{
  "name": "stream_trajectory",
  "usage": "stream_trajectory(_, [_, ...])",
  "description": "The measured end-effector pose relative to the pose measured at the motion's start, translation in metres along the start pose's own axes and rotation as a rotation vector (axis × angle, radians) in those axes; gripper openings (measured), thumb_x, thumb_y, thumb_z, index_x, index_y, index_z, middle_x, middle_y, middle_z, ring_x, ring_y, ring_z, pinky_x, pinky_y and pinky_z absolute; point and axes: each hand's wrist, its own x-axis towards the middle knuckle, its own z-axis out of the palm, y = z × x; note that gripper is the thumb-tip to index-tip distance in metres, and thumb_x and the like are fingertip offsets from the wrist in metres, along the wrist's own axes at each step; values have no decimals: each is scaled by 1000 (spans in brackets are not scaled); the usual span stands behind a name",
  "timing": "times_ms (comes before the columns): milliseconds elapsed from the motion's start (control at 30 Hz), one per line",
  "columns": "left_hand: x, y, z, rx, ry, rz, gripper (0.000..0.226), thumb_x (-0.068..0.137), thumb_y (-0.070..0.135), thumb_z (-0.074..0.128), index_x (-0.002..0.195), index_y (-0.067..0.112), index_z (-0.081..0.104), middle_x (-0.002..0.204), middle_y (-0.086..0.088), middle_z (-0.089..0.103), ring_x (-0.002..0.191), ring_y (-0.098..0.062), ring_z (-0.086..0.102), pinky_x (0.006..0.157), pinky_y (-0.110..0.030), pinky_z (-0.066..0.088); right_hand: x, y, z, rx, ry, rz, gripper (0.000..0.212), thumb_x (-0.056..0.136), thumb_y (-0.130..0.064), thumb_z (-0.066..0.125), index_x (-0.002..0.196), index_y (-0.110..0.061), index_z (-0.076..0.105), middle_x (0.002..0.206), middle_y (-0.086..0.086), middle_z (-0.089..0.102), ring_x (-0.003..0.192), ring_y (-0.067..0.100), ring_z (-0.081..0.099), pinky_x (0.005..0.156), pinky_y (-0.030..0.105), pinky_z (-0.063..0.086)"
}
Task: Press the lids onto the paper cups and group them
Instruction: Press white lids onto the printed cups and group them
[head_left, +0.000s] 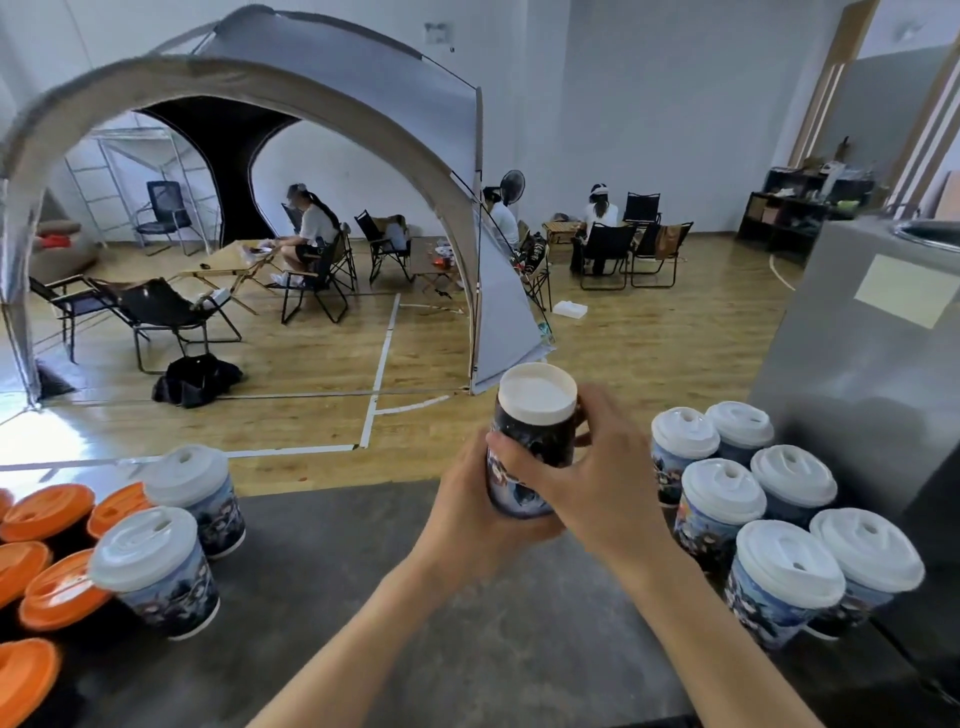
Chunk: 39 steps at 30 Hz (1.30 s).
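Both hands hold one printed paper cup (530, 447) with a white lid (537, 392) above the dark table (363, 571), raised and tilted away from me. My left hand (467, 499) grips the cup's lower body from the left. From the right, my right hand (592, 467) wraps round the cup, its thumb across the front. Several white-lidded cups (722, 499) stand grouped at the right. Two more white-lidded cups (156, 566) stand at the left.
Several cups with orange lids (47, 525) crowd the table's left edge. A grey metal cabinet (872, 374) rises at the right behind the cup group. Beyond the table lie a wooden floor, a grey tent (322, 78), folding chairs and seated people.
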Motion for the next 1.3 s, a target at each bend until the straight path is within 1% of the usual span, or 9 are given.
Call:
stream_trajectory(233, [-7,5,-9,-87,13,39,78,64,17,98,128,27,53,124,5,72,115,-13,70,92,-33,59,2,-6,3,44,22,-67,66,64,-65,83,116,-31,61,104,-18,63,93,8,62,78,23,52])
stream_trajectory(367, [-1,16,-22,-534,2,-191,88,74,64,76,146,21,49,138,-10,65,123,-27,67,96,-51,58,-8,9,-5,533,107,120,57,63,-48,90,106,-22,62,97,-10,72,92,10,71,74,20,56])
stream_trajectory(433, [5,23,-25,-624,-52,-253,67,87,73,53,135,27,66,135,-12,68,124,-32,66,98,-54,56,-24,27,-3,642,42,193,65,61,-39,94,110,-16,60,104,-3,75,97,12,74,78,22,57])
stream_trajectory(533, [15,23,-16,-394,65,-164,43,85,54,77,121,33,69,120,4,74,113,-22,71,91,-44,61,-53,60,7,607,-3,271,70,55,-35,97,112,-15,61,106,-8,76,98,6,73,81,18,56])
stream_trajectory(633, [16,11,0,-127,-78,-88,68,72,39,92,125,44,50,113,34,68,105,7,68,80,-14,56,-76,89,16,528,-23,335,68,60,-37,97,117,-21,64,111,-3,76,107,15,72,90,28,55])
stream_trajectory(767, [17,-31,32,-76,-192,-230,81,66,27,98,132,37,52,120,17,72,109,-3,70,88,-26,59,-93,121,20,462,45,391,63,69,-35,91,124,-31,62,119,-12,73,113,8,69,93,21,53])
stream_trajectory(967, [16,-86,80,27,-187,-262,75,67,18,98,119,43,50,123,20,65,103,16,61,79,-9,51,-107,169,20,279,49,487,65,78,-13,91,128,-41,59,127,-10,69,117,4,67,99,27,55])
stream_trajectory(1167, [47,-111,115,124,-102,-174,81,68,24,96,132,36,47,125,28,57,109,18,54,88,0,42,-113,198,21,49,-61,509,65,97,-19,72,155,-15,42,150,-7,52,139,8,49,117,29,40])
stream_trajectory(1300, [83,-126,136,148,-77,-174,86,71,28,95,138,35,42,136,13,55,124,-5,50,102,-25,43,-113,204,20,61,-34,534,55,101,-15,64,152,-18,45,141,-9,58,126,-7,52,107,10,39])
